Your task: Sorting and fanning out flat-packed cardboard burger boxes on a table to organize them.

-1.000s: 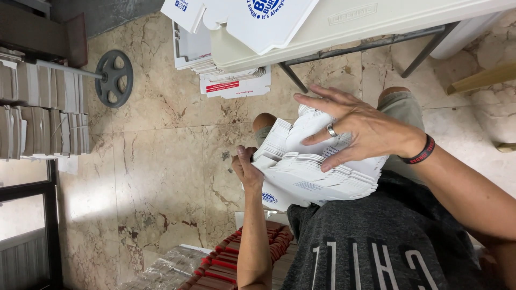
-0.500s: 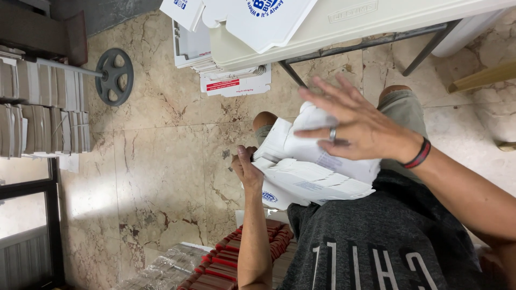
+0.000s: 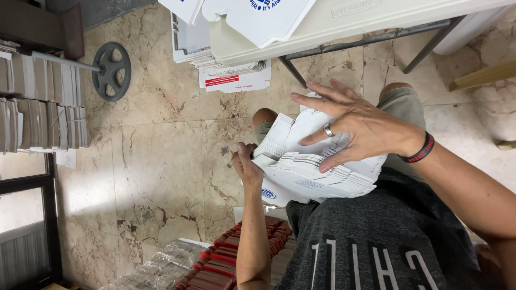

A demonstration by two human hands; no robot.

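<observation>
A stack of flat white folded cartons [image 3: 317,174] rests on my lap, fanned out at its far end. My left hand [image 3: 246,164] grips the stack's left edge, its arm coming up from below. My right hand [image 3: 355,129] lies over the top of the stack with fingers spread wide. Its thumb and lower fingers touch the top cartons while the upper fingers lift clear. That hand wears a ring, and a dark band circles its wrist.
A white folding table [image 3: 344,21] with more flat white cartons [image 3: 258,16] stands ahead, and another pile [image 3: 226,70] lies on the marble floor beneath it. Shelves of stacked flat cardboard [image 3: 37,102] stand at left. Red packs [image 3: 220,263] and clear-wrapped bundles [image 3: 161,266] lie near my left elbow.
My right hand has lifted its fingers off the stack and spread them. The top cartons have fanned out a little. My left hand has kept its grip.
</observation>
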